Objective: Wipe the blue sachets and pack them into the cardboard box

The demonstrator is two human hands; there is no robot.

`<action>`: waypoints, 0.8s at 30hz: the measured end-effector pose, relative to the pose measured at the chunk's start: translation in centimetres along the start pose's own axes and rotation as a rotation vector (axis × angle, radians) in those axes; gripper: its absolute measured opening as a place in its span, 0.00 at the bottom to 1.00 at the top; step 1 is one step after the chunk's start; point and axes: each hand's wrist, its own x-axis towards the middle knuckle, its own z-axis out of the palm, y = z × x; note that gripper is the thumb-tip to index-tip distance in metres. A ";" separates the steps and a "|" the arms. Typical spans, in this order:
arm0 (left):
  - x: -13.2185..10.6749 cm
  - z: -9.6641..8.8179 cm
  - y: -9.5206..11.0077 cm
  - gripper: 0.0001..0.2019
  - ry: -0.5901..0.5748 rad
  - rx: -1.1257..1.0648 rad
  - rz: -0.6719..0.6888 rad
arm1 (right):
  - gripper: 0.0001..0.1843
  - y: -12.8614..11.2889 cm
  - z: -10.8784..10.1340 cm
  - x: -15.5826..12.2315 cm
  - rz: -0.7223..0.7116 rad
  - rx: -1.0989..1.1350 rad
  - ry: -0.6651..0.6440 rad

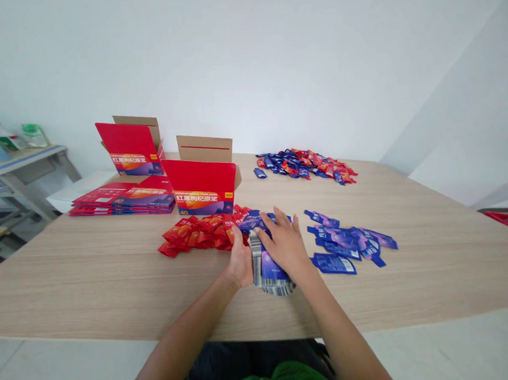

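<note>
My left hand (240,261) and my right hand (283,243) press together on a stack of blue sachets (268,272) standing on edge on the wooden table (91,274). The left hand holds the stack's left side; the right hand lies over its top with fingers curled round it. Just beyond my hands lies a row of red sachets (196,233). Several loose blue sachets (347,241) lie to the right of my right hand.
An open red box (202,187) stands behind the red sachets, a second open box (131,147) farther left behind a pile of flat red cartons (123,198). A mixed heap of red and blue sachets (306,164) lies at the far side. A shelf (15,158) stands at left.
</note>
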 end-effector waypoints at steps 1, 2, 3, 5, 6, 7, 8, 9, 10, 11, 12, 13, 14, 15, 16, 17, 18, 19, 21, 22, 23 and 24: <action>0.0 0.0 0.0 0.52 -0.005 -0.001 -0.008 | 0.31 0.3 0.1 0.2 0.058 0.009 0.011; 0.1 -0.1 -0.1 0.52 -0.011 -0.002 -0.015 | 0.36 0.6 0.3 0.3 0.112 0.025 0.026; 0.2 -0.2 -0.2 0.52 -0.019 -0.005 -0.017 | 0.40 0.9 0.5 0.3 0.157 0.050 0.045; 0.3 -0.4 -0.3 0.53 -0.032 -0.018 -0.013 | 0.44 1.6 1.2 0.3 0.203 0.146 0.093; 0.4 -0.4 -0.4 0.53 -0.034 -0.027 -0.011 | 0.43 2.0 1.6 0.1 0.213 0.231 0.123; 0.5 -0.5 -0.4 0.53 -0.034 -0.038 -0.010 | 0.43 2.4 2.0 -0.1 0.224 0.330 0.153; 0.5 -0.4 -0.4 0.53 -0.032 -0.049 -0.007 | 0.42 2.9 2.4 -0.5 0.239 0.429 0.178; 0.5 -0.4 -0.4 0.52 -0.032 -0.061 -0.002 | 0.41 3.3 2.6 -0.9 0.261 0.512 0.195; 0.6 -0.3 -0.3 0.52 -0.031 -0.073 0.004 | 0.41 3.8 2.7 -1.5 0.287 0.574 0.210; 0.6 -0.2 -0.3 0.52 -0.029 -0.083 0.012 | 0.41 4.1 2.7 -2.1 0.308 0.613 0.230; 0.5 -0.1 -0.2 0.52 -0.023 -0.091 0.024 | 0.40 4.4 2.5 -2.8 0.309 0.626 0.254; 0.5 -0.1 -0.1 0.52 -0.016 -0.094 0.034 | 0.39 4.5 2.2 -3.5 0.282 0.619 0.274; 0.5 -0.1 0.0 0.53 -0.011 -0.092 0.039 | 0.36 4.5 1.7 -4.3 0.231 0.595 0.289; 0.4 0.0 0.1 0.53 -0.011 -0.086 0.037 | 0.34 4.3 1.3 -4.9 0.167 0.542 0.294; 0.3 0.0 0.1 0.53 -0.018 -0.077 0.031 | 0.31 4.0 0.9 -5.5 0.103 0.461 0.288; 0.2 0.0 0.0 0.53 -0.031 -0.069 0.018 | 0.29 3.7 0.5 -5.9 0.051 0.363 0.273; 0.0 0.0 -0.1 0.54 -0.049 -0.061 -0.001 | 0.28 3.3 0.3 -6.2 0.019 0.270 0.254; -0.1 0.0 -0.2 0.54 -0.067 -0.053 -0.021 | 0.26 2.9 0.2 -6.4 0.005 0.198 0.239; -0.5 0.3 -0.6 0.54 -0.102 -0.038 -0.042 | 0.25 2.2 0.3 -6.3 0.001 0.145 0.206; -0.6 0.4 -0.8 0.53 -0.114 -0.030 -0.046 | 0.25 2.1 0.5 -6.1 0.000 0.156 0.185; -0.7 0.6 -0.9 0.52 -0.123 -0.022 -0.045 | 0.25 2.1 0.7 -5.9 0.000 0.176 0.165; -0.8 0.8 -1.0 0.51 -0.129 -0.017 -0.041 | 0.25 2.3 0.9 -5.6 0.001 0.199 0.150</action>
